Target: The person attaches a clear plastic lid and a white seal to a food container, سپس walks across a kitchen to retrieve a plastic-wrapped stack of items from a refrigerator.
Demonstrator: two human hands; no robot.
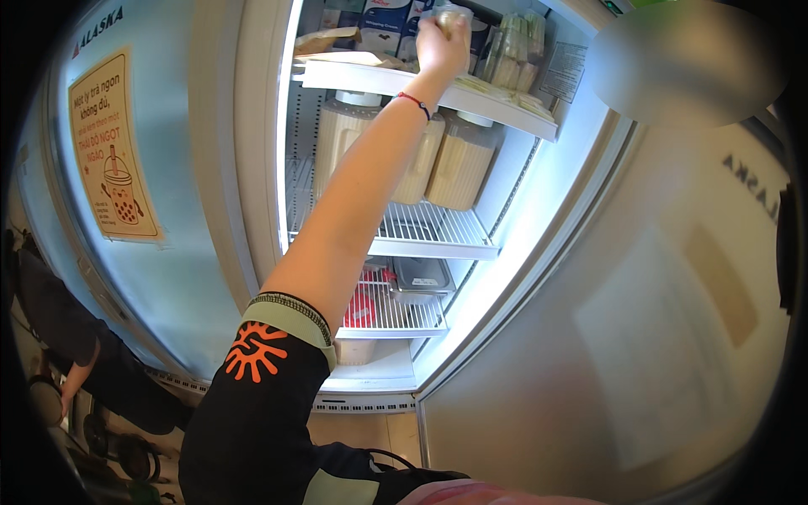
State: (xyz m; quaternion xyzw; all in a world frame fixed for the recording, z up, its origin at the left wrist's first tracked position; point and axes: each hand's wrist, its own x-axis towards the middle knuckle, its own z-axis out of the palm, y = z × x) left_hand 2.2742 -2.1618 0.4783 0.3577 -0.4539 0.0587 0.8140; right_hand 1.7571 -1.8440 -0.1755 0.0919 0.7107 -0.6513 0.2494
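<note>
The left hand (441, 46) is stretched up to the top shelf (396, 82) of the open fridge (539, 252), and its fingers are closed around a small clear container (449, 17), which seems to have a lid; what is inside I cannot tell. The container is at the front edge of that shelf, near its middle, just beside a group of clear packs (515, 52) toward the right end. The right hand is not in view.

In my judgement, a good grip here is around the body of the container, not only the lid, and it should come straight up before moving outward, so it does not push the packs. Below stand three large pale jars (459, 160) on the wire shelf (429, 231); a slip would fall on them.
</note>
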